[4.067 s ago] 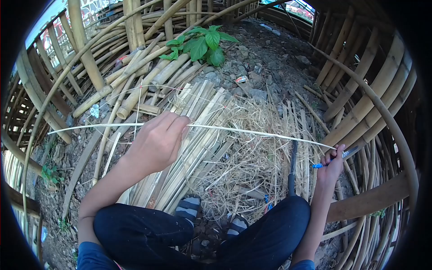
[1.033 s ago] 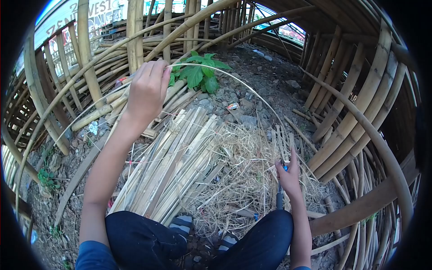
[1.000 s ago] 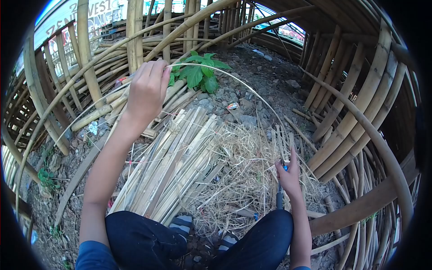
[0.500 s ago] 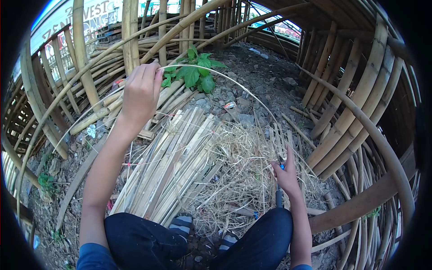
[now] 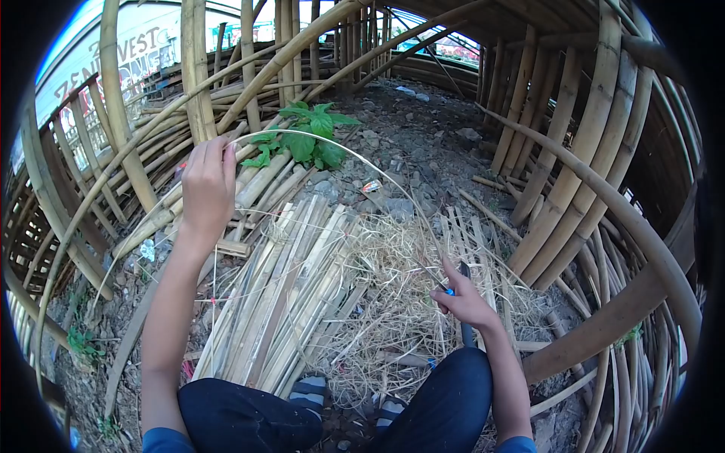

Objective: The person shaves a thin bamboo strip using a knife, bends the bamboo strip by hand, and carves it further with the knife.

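Note:
My left hand (image 5: 205, 185) is raised at the left, its fingers pinching a thin bamboo strip (image 5: 361, 158). The strip arches over to the right and runs down to my right hand (image 5: 464, 300). That hand is closed around a knife (image 5: 467, 332) with a long grey handle and a blue band; its dark end shows above the fingers. The handle's lower end reaches my right knee. The strip meets the knife near my right index finger, but the exact contact is hidden. A loose tail of strip hangs from my left hand toward the lower left.
Split bamboo slats (image 5: 268, 294) lie bundled in front of my knees, beside a heap of pale shavings (image 5: 400, 272). A green plant (image 5: 306, 136) grows behind them on stony ground (image 5: 423, 143). Bamboo poles (image 5: 596, 143) stand at the right, and a curved pole (image 5: 642, 219) crosses there.
The view has shifted slightly, so the surroundings sit further left. My left hand is lower and further left with the strip. My right hand has come slightly down, and the knife's dark end shows more.

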A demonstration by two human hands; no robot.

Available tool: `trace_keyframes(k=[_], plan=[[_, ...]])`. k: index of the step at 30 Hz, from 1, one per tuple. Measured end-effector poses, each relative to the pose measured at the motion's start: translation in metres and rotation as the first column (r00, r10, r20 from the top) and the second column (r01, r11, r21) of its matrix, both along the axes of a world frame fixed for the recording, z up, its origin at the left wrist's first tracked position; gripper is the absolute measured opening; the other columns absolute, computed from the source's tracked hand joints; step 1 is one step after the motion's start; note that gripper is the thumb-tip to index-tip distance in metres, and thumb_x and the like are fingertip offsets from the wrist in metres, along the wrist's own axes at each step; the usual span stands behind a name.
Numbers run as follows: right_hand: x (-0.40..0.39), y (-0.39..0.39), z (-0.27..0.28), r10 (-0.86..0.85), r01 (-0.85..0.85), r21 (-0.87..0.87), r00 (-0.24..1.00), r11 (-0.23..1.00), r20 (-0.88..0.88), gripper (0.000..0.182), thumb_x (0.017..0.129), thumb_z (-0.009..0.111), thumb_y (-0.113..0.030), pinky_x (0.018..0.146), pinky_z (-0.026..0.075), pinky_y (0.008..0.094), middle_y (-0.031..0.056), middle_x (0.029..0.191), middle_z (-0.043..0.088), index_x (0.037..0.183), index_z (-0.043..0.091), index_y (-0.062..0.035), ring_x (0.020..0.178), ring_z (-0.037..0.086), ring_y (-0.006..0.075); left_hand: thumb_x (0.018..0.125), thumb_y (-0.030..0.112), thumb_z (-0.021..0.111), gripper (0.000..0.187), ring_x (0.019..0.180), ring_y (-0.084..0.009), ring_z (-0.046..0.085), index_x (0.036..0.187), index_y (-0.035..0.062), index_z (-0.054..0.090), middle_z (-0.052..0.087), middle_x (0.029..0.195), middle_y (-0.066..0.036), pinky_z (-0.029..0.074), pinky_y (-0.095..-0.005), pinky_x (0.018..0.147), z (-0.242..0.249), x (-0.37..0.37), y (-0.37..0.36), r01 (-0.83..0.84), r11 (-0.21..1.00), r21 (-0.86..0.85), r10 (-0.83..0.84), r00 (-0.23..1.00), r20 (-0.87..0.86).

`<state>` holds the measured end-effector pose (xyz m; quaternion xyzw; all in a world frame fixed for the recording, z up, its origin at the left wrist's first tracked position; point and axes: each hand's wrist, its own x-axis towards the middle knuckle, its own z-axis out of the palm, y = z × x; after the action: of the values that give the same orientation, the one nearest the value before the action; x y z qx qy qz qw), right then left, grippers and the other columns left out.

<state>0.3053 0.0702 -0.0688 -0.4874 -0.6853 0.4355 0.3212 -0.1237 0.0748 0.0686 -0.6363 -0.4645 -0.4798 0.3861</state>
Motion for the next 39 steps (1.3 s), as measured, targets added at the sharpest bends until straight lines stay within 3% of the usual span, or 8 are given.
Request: trace_keyframes(k=[5, 8, 13, 21, 25, 33, 36, 39], plan=[[-0.001, -0.001, 0.004, -0.046, 0.048, 0.006, 0.985, 0.999, -0.163, 0.084, 0.089, 0.059, -0.003, 0.049, 0.041, 0.0259, 0.0012, 0.066, 0.053, 0.154, 0.007, -0.0109, 0.053, 0.045, 0.0073, 0.091, 0.004, 0.057, 0.01, 0.081, -0.0384, 0.059, 0.097, -0.0031, 0.058, 0.061, 0.088, -0.02, 0.046, -0.0445, 0.071, -0.005, -0.003, -0.001, -0.007, 0.999, -0.037, 0.007, 1.0, 0.01], [0.005, 0.01, -0.006, -0.287, 0.312, 0.13, 0.94, 0.941, -0.184, 0.058, 0.092, 0.06, -0.008, 0.053, 0.041, 0.0252, 0.0024, 0.069, 0.054, 0.144, 0.035, -0.0057, 0.057, 0.047, 0.0078, 0.09, 0.004, 0.058, 0.01, 0.083, -0.038, 0.059, 0.097, -0.0025, 0.057, 0.061, 0.088, -0.02, 0.047, -0.0441, 0.072, -0.01, -0.002, -0.006, 0.033, 0.996, -0.079, -0.034, 0.999, -0.008], [0.027, 0.015, -0.002, -0.638, 0.722, 0.554, 0.664, 0.414, -0.39, 0.021, 0.097, 0.058, -0.021, 0.058, 0.039, 0.0243, 0.002, 0.073, 0.056, 0.096, 0.059, -0.0005, 0.065, 0.044, 0.0069, 0.088, 0.003, 0.06, 0.009, 0.081, -0.036, 0.06, 0.095, -0.001, 0.058, 0.061, 0.088, -0.018, 0.047, -0.0426, 0.07, -0.024, 0.002, -0.033, 0.14, 0.962, -0.235, -0.165, 0.982, -0.09], [0.05, 0.012, 0.002, -0.717, 0.748, 0.621, 0.565, 0.236, -0.409, 0.025, 0.099, 0.055, -0.021, 0.057, 0.038, 0.0234, 0.0024, 0.079, 0.056, 0.115, 0.059, -0.0022, 0.063, 0.043, 0.0067, 0.081, 0.005, 0.065, 0.005, 0.059, -0.0294, 0.059, 0.083, 0.0014, 0.062, 0.06, 0.068, -0.012, 0.045, -0.0369, 0.054, -0.041, 0.0, -0.067, 0.295, 0.794, -0.531, -0.448, 0.875, -0.183], [0.063, 0.008, 0.003, -0.593, 0.741, 0.443, 0.671, 0.505, -0.446, 0.033, 0.099, 0.055, -0.024, 0.059, 0.039, 0.0224, 0.001, 0.082, 0.057, 0.126, 0.056, -0.0047, 0.064, 0.044, 0.0062, 0.081, 0.006, 0.065, 0.007, 0.057, -0.0293, 0.059, 0.081, -0.0013, 0.063, 0.06, 0.066, -0.013, 0.044, -0.0372, 0.053, -0.041, 0.006, -0.079, 0.433, 0.596, -0.676, -0.559, 0.828, 0.038], [0.032, -0.002, 0.023, -0.682, 0.887, 0.315, 0.46, 0.337, -0.568, 0.052, 0.099, 0.05, -0.043, 0.053, 0.035, 0.0218, -0.0002, 0.069, 0.049, 0.123, 0.054, 0.0034, 0.06, 0.042, 0.005, 0.095, 0.018, 0.058, 0.023, 0.05, -0.0118, 0.045, 0.083, 0.0004, 0.066, 0.05, 0.056, -0.002, 0.035, -0.0284, 0.049, -0.074, 0.03, -0.077, 0.625, 0.129, -0.77, -0.168, 0.779, 0.604], [0.002, -0.036, 0.055, -0.505, 0.741, 0.125, 0.56, 0.66, -0.657, 0.056, 0.1, 0.037, -0.052, 0.048, 0.027, 0.0196, -0.0008, 0.062, 0.047, 0.094, 0.061, -0.0015, 0.053, 0.036, 0.0037, 0.098, 0.021, 0.055, 0.024, 0.053, -0.0043, 0.037, 0.086, 0.002, 0.064, 0.045, 0.06, 0.005, 0.03, -0.0233, 0.047, -0.076, 0.057, -0.069, 0.87, -0.048, -0.49, 0.07, 0.492, 0.868], [-0.034, -0.055, 0.075, -0.257, 0.331, 0.02, 0.768, 0.943, -0.586, 0.042, 0.101, 0.043, -0.04, 0.047, 0.028, 0.0201, -0.0018, 0.06, 0.047, 0.076, 0.052, -0.0077, 0.051, 0.037, 0.005, 0.1, 0.021, 0.051, 0.023, 0.052, -0.0023, 0.035, 0.087, 0.0038, 0.061, 0.045, 0.062, 0.005, 0.025, -0.0178, 0.045, -0.063, 0.086, -0.069, 0.882, -0.151, -0.446, 0.151, 0.466, 0.872]])
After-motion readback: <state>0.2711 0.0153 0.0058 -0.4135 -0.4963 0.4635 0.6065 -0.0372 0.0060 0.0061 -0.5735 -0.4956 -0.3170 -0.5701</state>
